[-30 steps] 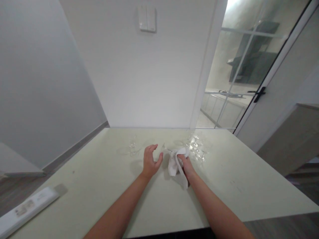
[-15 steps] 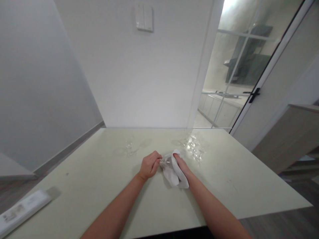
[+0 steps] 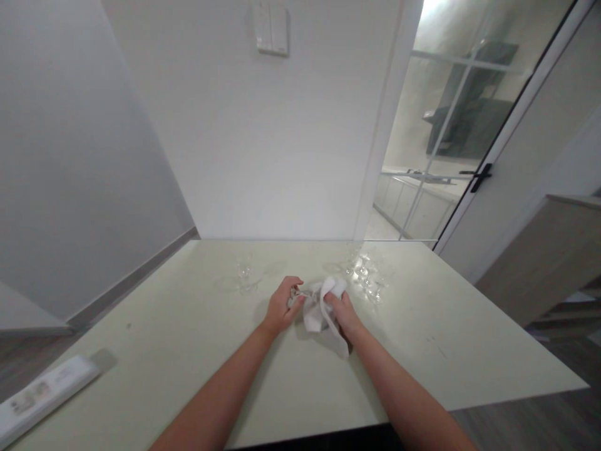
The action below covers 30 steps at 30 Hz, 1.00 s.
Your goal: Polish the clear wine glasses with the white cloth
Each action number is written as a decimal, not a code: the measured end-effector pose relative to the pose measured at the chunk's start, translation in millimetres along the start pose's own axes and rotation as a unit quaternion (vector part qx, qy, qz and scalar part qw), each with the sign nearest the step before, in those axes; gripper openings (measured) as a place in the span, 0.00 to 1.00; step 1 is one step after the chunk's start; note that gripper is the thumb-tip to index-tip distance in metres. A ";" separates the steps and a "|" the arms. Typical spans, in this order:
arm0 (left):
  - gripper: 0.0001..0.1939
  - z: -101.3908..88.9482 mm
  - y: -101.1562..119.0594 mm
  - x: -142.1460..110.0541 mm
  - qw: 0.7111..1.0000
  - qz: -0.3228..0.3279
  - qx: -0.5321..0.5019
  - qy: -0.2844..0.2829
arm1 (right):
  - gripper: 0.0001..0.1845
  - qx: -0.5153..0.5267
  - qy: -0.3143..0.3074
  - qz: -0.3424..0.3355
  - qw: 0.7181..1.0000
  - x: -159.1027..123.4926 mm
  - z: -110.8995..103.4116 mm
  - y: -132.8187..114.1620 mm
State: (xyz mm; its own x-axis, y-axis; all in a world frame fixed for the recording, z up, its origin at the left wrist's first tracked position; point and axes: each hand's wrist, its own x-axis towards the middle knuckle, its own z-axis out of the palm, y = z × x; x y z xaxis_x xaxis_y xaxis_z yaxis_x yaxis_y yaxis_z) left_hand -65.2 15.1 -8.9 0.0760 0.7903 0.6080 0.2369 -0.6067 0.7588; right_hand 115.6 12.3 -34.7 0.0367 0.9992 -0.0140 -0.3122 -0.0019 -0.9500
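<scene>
Over the middle of the table, my left hand [image 3: 282, 305] is closed on the foot end of a clear stemmed glass [image 3: 303, 293], its fingers and thumb around it. A white cloth [image 3: 313, 316] wraps the other end of the glass, so the bowl is mostly hidden. My right hand [image 3: 342, 308] grips this cloth, thumb on top, with a loose flap hanging below toward the table.
Several clear glasses [image 3: 365, 274] stand grouped at the back right of the pale table [image 3: 188, 351]. Another clear glass [image 3: 244, 272] stands at the back left. A white box [image 3: 44, 394] lies at the near left corner. The wall [image 3: 277, 144] borders the far edge.
My left hand has shifted from the stem to the foot end and opened its grip somewhat. My right hand has turned and bunched the cloth further around the glass.
</scene>
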 end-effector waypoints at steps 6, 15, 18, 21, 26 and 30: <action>0.10 -1.5 7.0 -4.2 1.000 0.000 0.012 -0.029 | 0.21 -0.048 0.039 0.055 0.997 -3.6 -2.2 -2.9; 0.19 10.0 -29.9 11.2 0.960 -0.249 -0.123 0.028 | 0.32 -0.142 -0.043 -0.137 0.979 -6.4 0.4 -2.5; 0.18 10.9 -30.2 9.9 0.965 -0.232 -0.118 0.018 | 0.32 -0.150 -0.037 -0.146 0.977 -6.9 0.7 -1.4; 0.14 8.6 -19.7 6.2 0.982 -0.160 -0.099 0.022 | 0.29 -0.127 -0.011 -0.115 0.985 -4.2 0.4 -0.8; 0.14 4.1 -1.6 -0.7 1.000 -0.012 -0.015 0.021 | 0.24 -0.014 0.023 -0.014 1.000 3.6 -1.6 3.5; 0.12 2.7 5.7 -5.0 0.998 0.058 0.035 -0.021 | 0.27 0.002 0.069 0.049 0.996 6.5 -3.4 8.1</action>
State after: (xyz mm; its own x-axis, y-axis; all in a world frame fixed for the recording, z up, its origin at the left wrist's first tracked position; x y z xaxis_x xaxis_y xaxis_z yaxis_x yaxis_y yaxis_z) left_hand -61.6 7.9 -8.3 0.1466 0.7193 0.6791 0.2911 -0.6875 0.6653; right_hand 116.5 18.6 -43.6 0.1359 0.9792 -0.1504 -0.3253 -0.0993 -0.9404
